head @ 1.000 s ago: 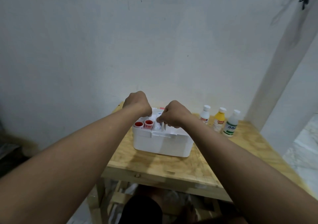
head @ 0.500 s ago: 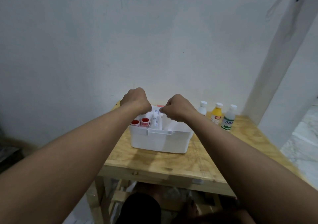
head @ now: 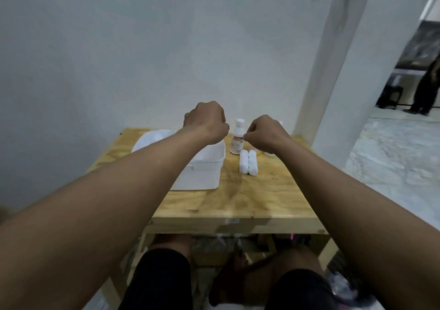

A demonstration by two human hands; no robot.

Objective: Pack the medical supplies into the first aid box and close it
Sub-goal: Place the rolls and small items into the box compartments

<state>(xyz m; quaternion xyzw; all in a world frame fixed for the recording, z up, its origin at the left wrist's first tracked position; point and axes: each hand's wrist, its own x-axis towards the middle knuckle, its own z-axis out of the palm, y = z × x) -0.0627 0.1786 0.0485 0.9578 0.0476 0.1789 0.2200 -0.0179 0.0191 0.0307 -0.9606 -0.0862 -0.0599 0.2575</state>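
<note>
The white first aid box (head: 202, 174) stands on the left half of the wooden table (head: 262, 195), its inside mostly hidden by my left forearm. My left hand (head: 206, 121) is a closed fist above the box's far right corner. Further right, my right hand (head: 266, 133) is also closed, hovering over the bottles; nothing shows in either fist. Two white bandage rolls (head: 248, 162) lie side by side on the table just right of the box. A white bottle with a red label (head: 238, 138) stands behind them. Under my right hand a bit of a yellow bottle (head: 258, 153) peeks out.
A grey wall runs close behind the table and a white pillar (head: 333, 71) rises at its right rear corner. To the right is a marble floor, with a person in dark clothes (head: 426, 83) standing far off. My knees are under the table's front edge.
Both hands have lifted out of the box and moved right. Two white rolls now lie on the table beside the box. The view has swung right, so the box sits further left.
</note>
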